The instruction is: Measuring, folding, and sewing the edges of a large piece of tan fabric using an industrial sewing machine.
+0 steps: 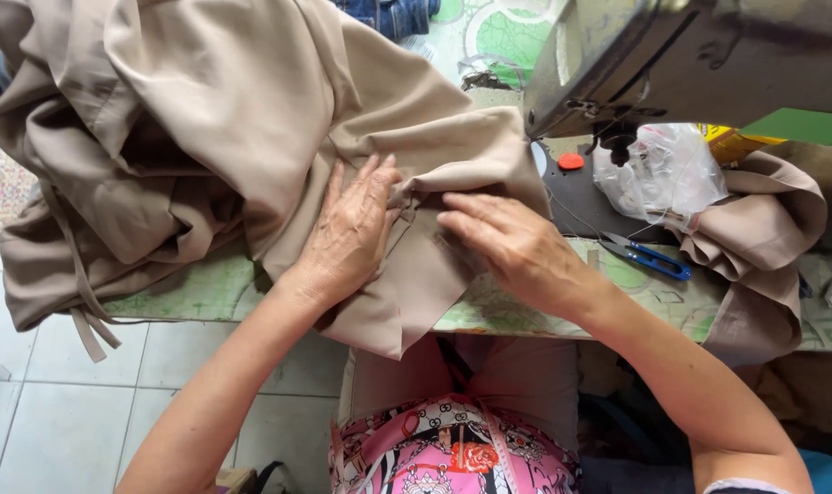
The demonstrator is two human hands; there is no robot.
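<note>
A large beige garment (205, 119) lies heaped over the left part of the sewing table (196, 293) and hangs off its front edge. My left hand (350, 233) rests flat on the cloth with fingers spread, pressing a fold. My right hand (516, 247) lies flat beside it on the same cloth, fingers pointing left at the fold. Neither hand grips anything. The sewing machine (690, 55) stands at the upper right, its needle area just right of the cloth's edge.
Blue-handled scissors (649, 258) lie on the table right of my right hand. A clear plastic bag (663, 174), an orange disc (571, 161) and another beige cloth piece (754, 247) sit at the right. Tiled floor (68, 402) shows at lower left.
</note>
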